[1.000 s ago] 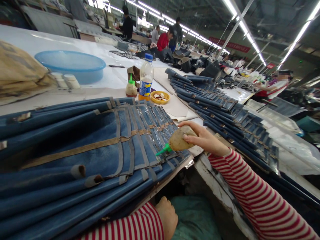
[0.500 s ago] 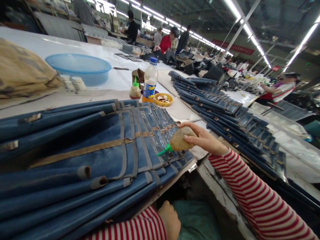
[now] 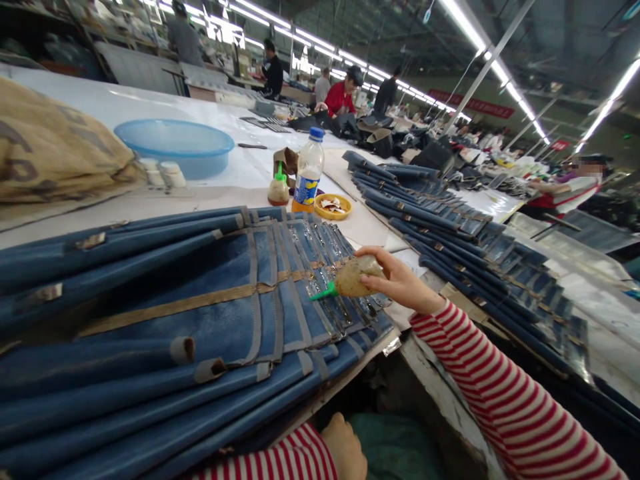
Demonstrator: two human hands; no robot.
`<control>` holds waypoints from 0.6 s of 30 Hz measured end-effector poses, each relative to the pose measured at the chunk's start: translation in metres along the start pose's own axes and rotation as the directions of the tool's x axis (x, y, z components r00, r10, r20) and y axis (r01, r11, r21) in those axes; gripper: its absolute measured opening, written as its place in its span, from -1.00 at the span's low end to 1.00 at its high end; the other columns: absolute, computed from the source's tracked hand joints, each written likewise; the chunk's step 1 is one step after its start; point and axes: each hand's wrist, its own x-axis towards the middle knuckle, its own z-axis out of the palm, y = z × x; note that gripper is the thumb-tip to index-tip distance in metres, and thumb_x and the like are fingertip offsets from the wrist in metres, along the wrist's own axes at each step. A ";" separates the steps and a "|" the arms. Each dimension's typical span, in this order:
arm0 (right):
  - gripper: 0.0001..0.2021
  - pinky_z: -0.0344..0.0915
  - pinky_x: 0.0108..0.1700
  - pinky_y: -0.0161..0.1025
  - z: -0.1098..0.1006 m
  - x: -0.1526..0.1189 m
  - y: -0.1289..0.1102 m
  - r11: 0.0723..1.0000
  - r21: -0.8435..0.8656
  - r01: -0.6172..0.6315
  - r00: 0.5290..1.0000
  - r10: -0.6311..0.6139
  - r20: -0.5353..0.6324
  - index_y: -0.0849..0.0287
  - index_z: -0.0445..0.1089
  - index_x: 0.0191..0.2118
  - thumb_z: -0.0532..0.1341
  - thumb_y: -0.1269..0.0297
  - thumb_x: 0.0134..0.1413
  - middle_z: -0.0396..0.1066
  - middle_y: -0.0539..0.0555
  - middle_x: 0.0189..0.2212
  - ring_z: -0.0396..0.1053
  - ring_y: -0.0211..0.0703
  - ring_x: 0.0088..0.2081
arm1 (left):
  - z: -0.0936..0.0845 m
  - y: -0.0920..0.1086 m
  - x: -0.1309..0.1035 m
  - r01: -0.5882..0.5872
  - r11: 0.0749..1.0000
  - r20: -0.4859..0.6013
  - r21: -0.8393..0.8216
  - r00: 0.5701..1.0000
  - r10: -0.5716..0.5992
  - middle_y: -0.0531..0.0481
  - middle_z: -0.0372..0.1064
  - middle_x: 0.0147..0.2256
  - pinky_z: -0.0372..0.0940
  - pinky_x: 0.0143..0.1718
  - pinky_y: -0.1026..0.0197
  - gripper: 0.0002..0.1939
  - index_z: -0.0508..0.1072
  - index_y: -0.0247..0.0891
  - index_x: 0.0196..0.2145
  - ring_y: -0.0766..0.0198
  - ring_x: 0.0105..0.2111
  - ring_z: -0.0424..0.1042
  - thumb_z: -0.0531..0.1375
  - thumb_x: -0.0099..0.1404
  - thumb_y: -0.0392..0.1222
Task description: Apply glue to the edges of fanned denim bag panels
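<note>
My right hand (image 3: pixel 387 277) is closed around a stained squeeze bottle (image 3: pixel 356 275), which is tilted so that its green nozzle points left and down at the blue pieces. Those overlapping blue leather-like pieces (image 3: pixel 210 330) have grey edges and a tan strip across them, and lie fanned out in a row. Glossy wet-looking streaks (image 3: pixel 320 247) run along the edges on their right side. Below the table edge, my left hand (image 3: pixel 344 448) is curled like a fist near the dark green cloth over my lap; its fingertips are hidden, so anything in it cannot be seen.
Behind the pieces stand a drink bottle (image 3: pixel 307 175), a second squeeze bottle (image 3: pixel 279 190) and a yellow dish (image 3: pixel 333 207) of scraps. A blue basin (image 3: pixel 175 143) and a tan sack (image 3: pixel 60 147) are further left. Another blue stack (image 3: pixel 465 247) lies right. Several people work beyond.
My right hand has shifted the squeeze bottle slightly up and left over the blue pieces, its nozzle moving along the streaks. The whole view has shifted a little. My left hand stays low.
</note>
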 end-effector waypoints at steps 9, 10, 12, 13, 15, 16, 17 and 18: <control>-0.59 0.25 -0.02 -0.11 0.009 0.011 0.011 0.993 -0.085 0.079 0.992 -0.087 -0.091 0.08 0.17 -0.01 0.20 0.15 0.00 0.26 0.08 -0.10 0.26 -0.08 -0.08 | -0.013 -0.004 -0.011 -0.058 0.995 -0.091 -0.080 0.995 0.050 -0.05 0.37 -0.28 0.30 -0.26 0.11 -0.77 0.38 -0.30 -0.22 0.28 -0.31 0.36 0.09 0.24 -0.10; -0.59 0.25 -0.02 -0.11 0.008 0.011 0.011 0.993 -0.086 0.081 0.993 -0.088 -0.083 0.08 0.17 -0.01 0.20 0.15 0.00 0.26 0.08 -0.10 0.26 -0.07 -0.07 | -0.017 -0.004 -0.015 -0.066 0.994 -0.113 -0.091 0.992 0.056 -0.07 0.35 -0.21 0.31 -0.24 0.11 -0.74 0.36 -0.29 -0.18 0.28 -0.27 0.35 0.08 0.26 -0.09; -0.59 0.24 -0.02 -0.10 0.007 0.011 0.011 0.992 -0.097 0.081 0.993 -0.089 -0.084 0.08 0.18 -0.01 0.20 0.16 0.00 0.26 0.09 -0.10 0.25 -0.06 -0.07 | -0.024 -0.004 -0.024 -0.081 0.991 -0.151 -0.108 0.986 0.064 -0.10 0.30 -0.13 0.31 -0.20 0.09 -0.72 0.33 -0.27 -0.11 0.25 -0.21 0.34 0.07 0.26 -0.09; -0.59 0.24 -0.01 -0.09 0.007 0.011 0.010 0.991 -0.102 0.082 0.991 -0.092 -0.094 0.09 0.17 -0.01 0.20 0.16 0.00 0.25 0.10 -0.09 0.25 -0.06 -0.06 | -0.028 -0.004 -0.028 -0.085 0.990 -0.165 -0.115 0.984 0.066 -0.11 0.29 -0.11 0.31 -0.19 0.08 -0.71 0.32 -0.26 -0.09 0.23 -0.19 0.33 0.07 0.26 -0.10; -0.59 0.23 0.00 -0.08 0.008 0.013 0.010 0.990 -0.109 0.089 0.988 -0.102 -0.119 0.09 0.17 0.00 0.19 0.17 0.01 0.25 0.10 -0.09 0.24 -0.06 -0.06 | -0.036 -0.003 -0.035 -0.091 0.988 -0.185 -0.125 0.980 0.067 -0.11 0.28 -0.09 0.31 -0.18 0.06 -0.70 0.31 -0.26 -0.08 0.22 -0.17 0.33 0.07 0.26 -0.10; -0.59 0.22 0.00 -0.08 0.008 0.014 0.010 0.990 -0.109 0.093 0.986 -0.107 -0.128 0.09 0.16 0.00 0.19 0.17 0.01 0.25 0.10 -0.09 0.24 -0.06 -0.06 | -0.039 -0.002 -0.038 -0.092 0.987 -0.191 -0.128 0.979 0.067 -0.11 0.27 -0.08 0.31 -0.18 0.06 -0.69 0.31 -0.26 -0.07 0.22 -0.17 0.33 0.07 0.26 -0.11; -0.59 0.22 -0.01 -0.08 0.008 0.014 0.010 0.990 -0.108 0.094 0.985 -0.108 -0.134 0.09 0.16 0.00 0.19 0.17 0.01 0.25 0.10 -0.10 0.25 -0.06 -0.07 | -0.042 -0.001 -0.039 -0.093 0.987 -0.196 -0.131 0.978 0.066 -0.12 0.27 -0.08 0.31 -0.17 0.06 -0.69 0.31 -0.26 -0.07 0.22 -0.17 0.33 0.07 0.26 -0.11; -0.59 0.23 -0.01 -0.08 0.008 0.014 0.010 0.990 -0.106 0.093 0.985 -0.107 -0.137 0.08 0.16 0.00 0.19 0.16 0.01 0.25 0.10 -0.10 0.25 -0.06 -0.08 | -0.044 0.000 -0.041 -0.093 0.987 -0.199 -0.133 0.978 0.065 -0.12 0.27 -0.08 0.31 -0.17 0.05 -0.69 0.30 -0.26 -0.07 0.22 -0.16 0.32 0.07 0.26 -0.11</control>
